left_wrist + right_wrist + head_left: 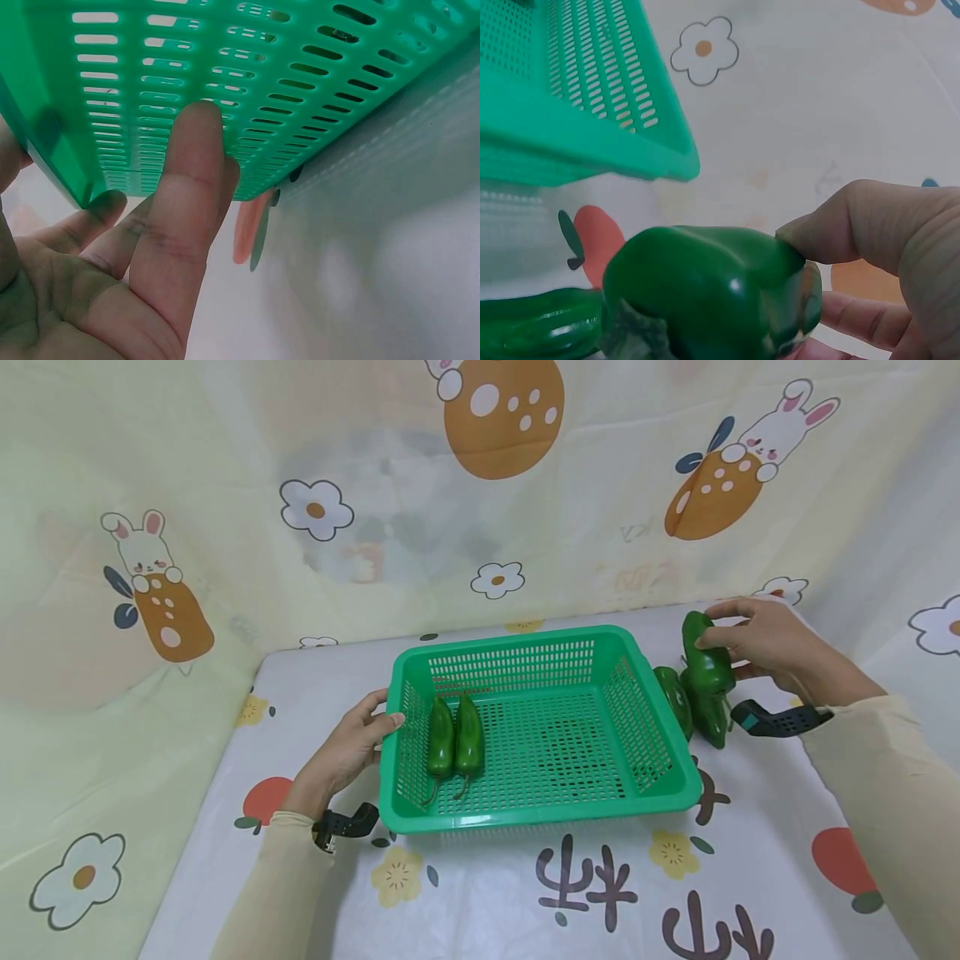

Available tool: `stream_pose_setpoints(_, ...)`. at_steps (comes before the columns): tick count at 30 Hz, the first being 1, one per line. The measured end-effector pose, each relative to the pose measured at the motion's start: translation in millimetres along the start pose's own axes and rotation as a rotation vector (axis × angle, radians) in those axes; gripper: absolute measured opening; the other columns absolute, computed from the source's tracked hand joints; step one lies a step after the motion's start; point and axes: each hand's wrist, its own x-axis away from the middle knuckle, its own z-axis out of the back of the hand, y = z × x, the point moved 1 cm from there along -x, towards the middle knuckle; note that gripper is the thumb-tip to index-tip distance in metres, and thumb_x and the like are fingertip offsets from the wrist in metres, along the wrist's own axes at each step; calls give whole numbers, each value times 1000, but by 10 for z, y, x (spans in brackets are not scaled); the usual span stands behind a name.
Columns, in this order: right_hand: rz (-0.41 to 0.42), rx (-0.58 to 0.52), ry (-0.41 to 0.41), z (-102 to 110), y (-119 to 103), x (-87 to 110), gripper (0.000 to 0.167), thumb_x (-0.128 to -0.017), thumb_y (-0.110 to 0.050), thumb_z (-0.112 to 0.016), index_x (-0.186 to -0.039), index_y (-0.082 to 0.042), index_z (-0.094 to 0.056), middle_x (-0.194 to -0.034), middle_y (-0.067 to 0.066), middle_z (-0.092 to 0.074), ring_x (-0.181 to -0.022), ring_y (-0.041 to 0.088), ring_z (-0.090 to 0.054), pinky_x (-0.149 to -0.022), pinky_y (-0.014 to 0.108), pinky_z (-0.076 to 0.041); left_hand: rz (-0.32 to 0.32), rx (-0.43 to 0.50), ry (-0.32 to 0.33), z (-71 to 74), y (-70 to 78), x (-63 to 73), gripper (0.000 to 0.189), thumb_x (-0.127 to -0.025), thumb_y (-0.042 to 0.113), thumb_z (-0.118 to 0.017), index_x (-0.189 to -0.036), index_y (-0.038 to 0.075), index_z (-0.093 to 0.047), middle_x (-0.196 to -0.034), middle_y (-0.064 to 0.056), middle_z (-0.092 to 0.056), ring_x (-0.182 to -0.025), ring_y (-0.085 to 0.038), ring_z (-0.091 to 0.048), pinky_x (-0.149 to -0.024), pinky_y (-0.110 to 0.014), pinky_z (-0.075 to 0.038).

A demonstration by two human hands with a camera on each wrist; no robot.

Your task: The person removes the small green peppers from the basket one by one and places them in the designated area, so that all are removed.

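A green plastic basket (517,820) with slotted walls stands in the middle of the head view. My left hand (347,747) grips its left rim, thumb over the edge; in the left wrist view the fingers (193,172) lie against the slotted outside. Two long green peppers (469,739) lie side by side at the basket's left end. Beyond the right wall, my right hand (768,643) holds a green pepper (708,670) between thumb and fingers. The right wrist view shows this pepper (705,289) close up, stem end toward the camera.
More green peppers lie against the outside of the basket's right wall, one nearest the wall (673,700) and another under the held one (708,720). A printed cloth (480,902) covers the table. Behind it hangs a patterned curtain (405,452).
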Motion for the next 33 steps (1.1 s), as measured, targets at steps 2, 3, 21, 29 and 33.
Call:
stream_pose_setpoints(2, -5, -2, -6, 13, 34, -7, 71, -103, -28, -60, -158, 6, -29, -142, 36, -42, -97, 32, -64, -76, 36, -64, 0, 2, -2, 2, -2, 0, 59, -108, 24, -57, -161, 13, -33, -131, -27, -63, -93, -22, -77, -81, -42, -65)
stream_pose_setpoints(3, -8, -2, -10, 19, 52, -11, 71, -104, -28, -60, -158, 7, -28, -142, 36, -41, -97, 31, -65, -76, 36, -64, 0, 3, -1, 3, -3, -1, 59, -108, 24, -57, -160, 13, -33, -131, -27, -63, -93, -22, -77, -81, -42, -65)
stream_pose_setpoints(21, -58, 23, -20, 84, 361, -51, 74, -107, -31, -55, -159, 10, -22, -146, 41, -37, -116, 55, -58, -78, 40, -64, 0, 4, 2, 18, -21, -14, 58, -107, 25, -58, -160, 13, -35, -129, -25, -65, -92, -22, -77, -81, -43, -65)
stream_pose_setpoints(29, -95, 23, -16, 84, 456, -62, 73, -107, -30, -52, -159, 11, -21, -148, 43, -35, -120, 59, -54, -79, 43, -65, 3, 6, 2, 6, -10, -10, 58, -107, 25, -58, -160, 14, -35, -129, -26, -65, -92, -21, -76, -81, -42, -65)
stream_pose_setpoints(33, -118, 23, -22, 87, 522, -75, 74, -107, -31, -51, -160, 11, -20, -148, 43, -33, -121, 59, -53, -80, 44, -65, 4, 6, 4, 2, -3, -8, 59, -107, 25, -58, -160, 14, -35, -131, -26, -64, -92, -21, -76, -81, -42, -65)
